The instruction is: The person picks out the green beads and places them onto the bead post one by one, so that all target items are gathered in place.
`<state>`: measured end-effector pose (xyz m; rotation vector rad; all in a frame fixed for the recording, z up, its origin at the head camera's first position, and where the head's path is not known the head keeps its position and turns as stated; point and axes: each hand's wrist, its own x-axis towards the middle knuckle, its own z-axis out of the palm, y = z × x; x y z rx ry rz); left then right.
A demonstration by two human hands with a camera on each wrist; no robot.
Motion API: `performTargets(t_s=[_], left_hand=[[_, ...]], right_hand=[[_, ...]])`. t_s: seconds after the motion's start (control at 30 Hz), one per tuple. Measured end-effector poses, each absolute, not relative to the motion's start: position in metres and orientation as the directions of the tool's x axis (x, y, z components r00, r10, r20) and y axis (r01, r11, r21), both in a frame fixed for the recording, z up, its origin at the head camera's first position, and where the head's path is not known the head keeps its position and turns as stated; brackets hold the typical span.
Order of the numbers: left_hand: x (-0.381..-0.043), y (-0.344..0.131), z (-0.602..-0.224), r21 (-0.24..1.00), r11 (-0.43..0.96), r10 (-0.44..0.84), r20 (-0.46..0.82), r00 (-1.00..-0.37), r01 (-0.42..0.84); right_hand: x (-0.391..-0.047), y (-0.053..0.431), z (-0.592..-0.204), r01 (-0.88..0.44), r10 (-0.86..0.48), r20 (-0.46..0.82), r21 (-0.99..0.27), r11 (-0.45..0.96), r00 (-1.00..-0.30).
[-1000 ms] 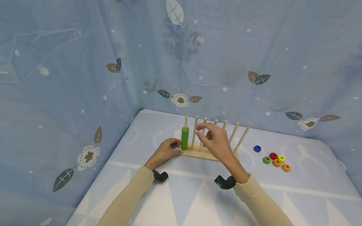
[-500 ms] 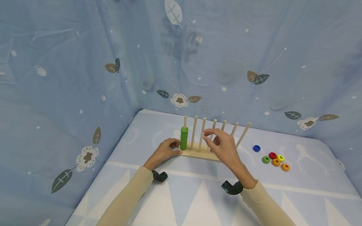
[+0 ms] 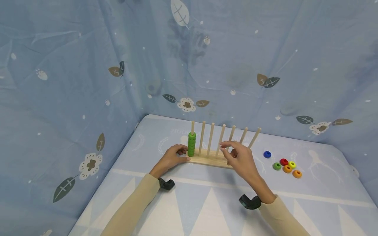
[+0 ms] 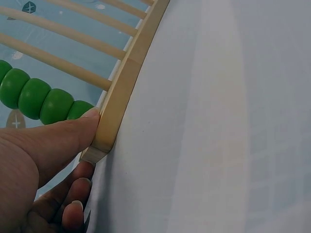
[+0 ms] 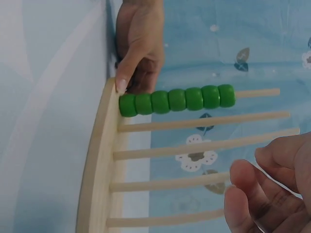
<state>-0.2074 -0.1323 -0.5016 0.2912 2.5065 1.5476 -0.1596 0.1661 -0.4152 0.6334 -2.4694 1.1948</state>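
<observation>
A wooden bead stand (image 3: 206, 159) has a flat base and a row of upright pegs. Green beads (image 3: 191, 144) are stacked on its leftmost peg, with the peg's tip bare above them. At that end my left hand (image 3: 169, 159) grips the base, thumb (image 4: 73, 133) against its edge beside the lowest bead and fingers at the end face. My right hand (image 3: 242, 160) hovers in front of the right-hand pegs, its fingers loosely bent and holding nothing. In the right wrist view, thumb and fingertips stand apart near the bare pegs (image 5: 170, 183).
To the right of the stand lie loose beads: blue (image 3: 267, 154), green (image 3: 277, 166), red (image 3: 283, 162), yellow (image 3: 292, 164) and orange (image 3: 287, 168) ones. A blue patterned curtain (image 3: 236, 65) hangs behind the cloth-covered table (image 3: 200, 203) and on its left.
My right hand has moved right and down, from near the second and third pegs toward the right-hand ones. The left hand and the stand keep their place.
</observation>
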Motion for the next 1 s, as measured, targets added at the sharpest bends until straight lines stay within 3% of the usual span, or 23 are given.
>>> performTargets(t_s=[1.0], left_hand=[[-0.21, -0.132, -0.503, 0.886, 0.461, 0.255, -0.066, -0.965, 0.061]], right_hand=[[-0.151, 0.241, -0.456, -0.327, -0.087, 0.367, -0.666, 0.671, -0.926]])
